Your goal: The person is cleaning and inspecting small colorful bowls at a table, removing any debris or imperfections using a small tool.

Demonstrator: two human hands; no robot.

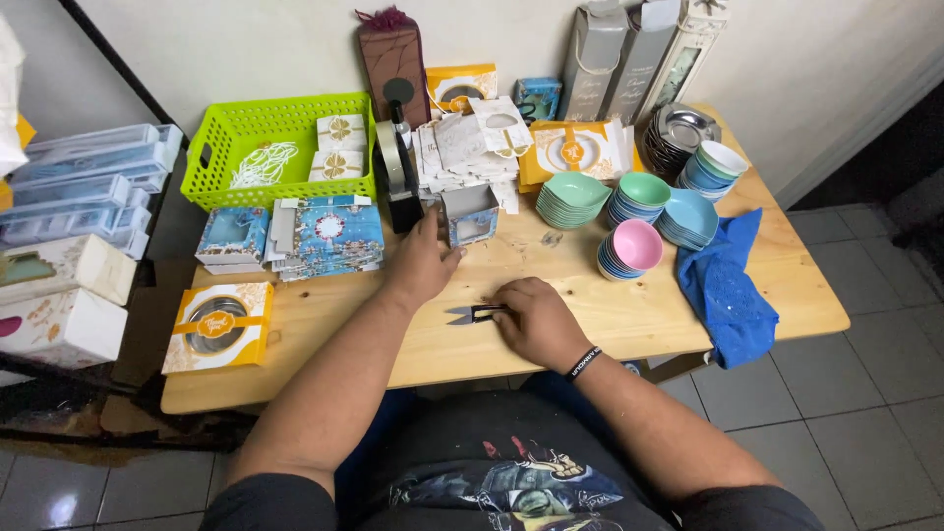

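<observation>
My right hand [536, 320] rests on the wooden table [610, 315] with its fingers closed on small black thread snips [470, 314], whose blades point left. My left hand [423, 261] lies flat on the table, fingers reaching toward a small open blue patterned box [470, 213] with a window, touching its lower left edge. A black tape dispenser [398, 167] stands just behind the left hand. A black band sits on my right wrist.
A lime green basket [236, 128] holds small boxes at the back left. Flat blue patterned boxes [324, 234] lie beside it. Stacks of coloured small bowls [639, 221] and a blue cloth [728, 285] occupy the right. An orange windowed box [218, 326] sits front left. Tall grey boxes [629, 54] lean against the wall.
</observation>
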